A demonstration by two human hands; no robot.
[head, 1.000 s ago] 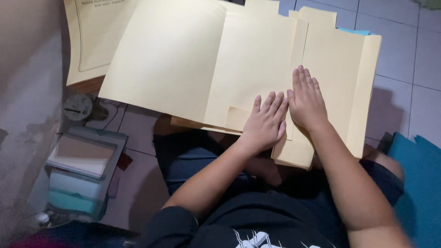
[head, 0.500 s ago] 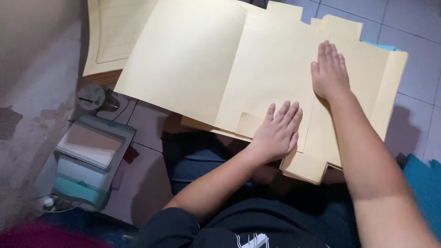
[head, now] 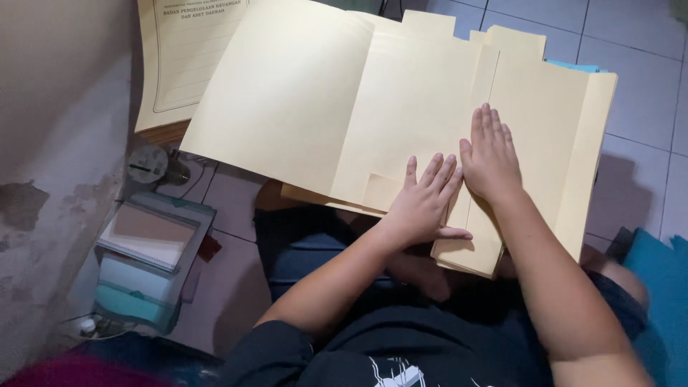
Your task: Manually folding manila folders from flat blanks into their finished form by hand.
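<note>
The cream folder (head: 373,122) lies opened out on a stack of like folders across the person's lap, its broad left leaf spread toward the wall and its narrower panels lapped over one another on the right; the left hand (head: 423,204) rests flat and open on the near edge of the middle panel, fingers spread, thumb out along the lower fold, gripping nothing; the right hand (head: 491,161) lies just beside it, likewise flat and open, fingers together and pointing away, its palm over the long vertical crease (head: 491,72); to press that crease well, the weight should probably go through the heel of the palm and run along the line rather than across it, with the left hand pinning the sheet so the panels do not slide out of register; the small tab (head: 380,190) at the near edge sits just left of the left hand and should be kept flat, not caught under the fingers; whether the lower right corner is one folder or several stacked I cannot quite tell, since it sits in shadow; a printed sheet (head: 179,64) lies under the folder at the upper left, a grey tiled floor (head: 645,86) shows beyond, and a small box of notebooks (head: 150,265) stands by the wall, well apart.
</note>
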